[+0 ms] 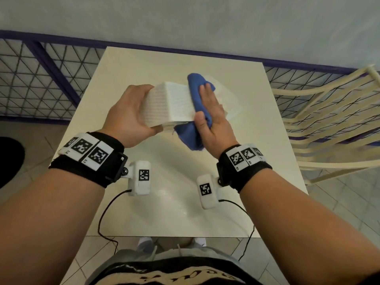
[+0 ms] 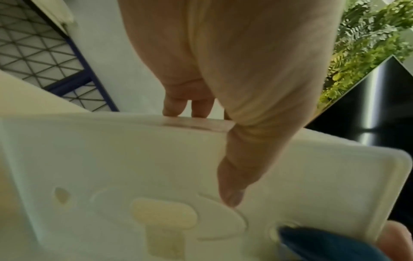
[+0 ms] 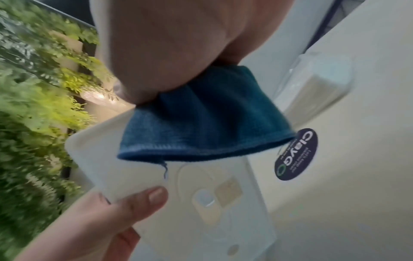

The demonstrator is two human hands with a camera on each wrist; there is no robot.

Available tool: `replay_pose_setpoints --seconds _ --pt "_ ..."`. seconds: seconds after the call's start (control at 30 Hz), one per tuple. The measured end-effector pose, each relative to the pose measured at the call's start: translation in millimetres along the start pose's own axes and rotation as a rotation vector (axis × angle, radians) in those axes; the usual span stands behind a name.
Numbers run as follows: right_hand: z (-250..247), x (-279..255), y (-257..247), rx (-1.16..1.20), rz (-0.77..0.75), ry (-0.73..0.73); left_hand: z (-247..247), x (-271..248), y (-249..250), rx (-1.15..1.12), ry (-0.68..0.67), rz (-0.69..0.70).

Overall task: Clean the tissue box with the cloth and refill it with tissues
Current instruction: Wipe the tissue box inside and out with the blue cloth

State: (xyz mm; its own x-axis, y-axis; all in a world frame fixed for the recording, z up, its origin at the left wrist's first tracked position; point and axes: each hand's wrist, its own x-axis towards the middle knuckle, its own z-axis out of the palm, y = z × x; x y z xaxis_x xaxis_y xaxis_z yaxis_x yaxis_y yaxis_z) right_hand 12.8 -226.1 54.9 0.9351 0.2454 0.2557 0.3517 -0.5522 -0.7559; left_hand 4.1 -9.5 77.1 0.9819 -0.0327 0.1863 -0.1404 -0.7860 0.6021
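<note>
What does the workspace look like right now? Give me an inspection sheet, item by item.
Surface: cream square table, glossy.
Job's things: white tissue box held above the table; blue cloth draped over its right end; pack of tissues on the table behind.
Clutter: nothing seen.
Hands: left hand grips the box's left end; right hand presses the cloth against the box with flat fingers, thumb on the cloth.
Cables: black cables hang from both wrist cameras.
Surroundings: cream chair at right, blue mesh fence, tiled floor.
</note>
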Motion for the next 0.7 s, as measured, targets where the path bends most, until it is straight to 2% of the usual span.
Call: replay_pose_setpoints --seconds 0.07,0.13,0.2,0.33,0.43,0.47,0.63,0.7 --pt "5 -3 1 0.121 0.112 0.03 0 -2 -2 -0.015 -0.006 0.003" --pt "14 -3 -8 0.09 0.14 0.098 2 -2 -1 -0.025 -0.007 0.0" --pt "23 -4 -23 -0.01 0.104 0.113 4 -1 -1 -0.003 -0.02 0.006" --pt "37 -11 -56 -0.08 -0.012 0.03 7 2 0 -0.002 -0.016 0.004" --pt "36 -9 -60 -0.22 -0.158 0.021 10 -1 0 -0.035 0.008 -0.04" --pt "32 -7 -56 -0.205 -0.159 0.024 10 -3 0 -0.043 0.018 -0.038" --pt "13 8 -17 0.051 0.134 0.08 10 -11 -6 -0.034 0.041 -0.025" --pt "13 13 -15 0.172 0.206 0.088 10 -13 -6 -0.034 0.044 -0.029"
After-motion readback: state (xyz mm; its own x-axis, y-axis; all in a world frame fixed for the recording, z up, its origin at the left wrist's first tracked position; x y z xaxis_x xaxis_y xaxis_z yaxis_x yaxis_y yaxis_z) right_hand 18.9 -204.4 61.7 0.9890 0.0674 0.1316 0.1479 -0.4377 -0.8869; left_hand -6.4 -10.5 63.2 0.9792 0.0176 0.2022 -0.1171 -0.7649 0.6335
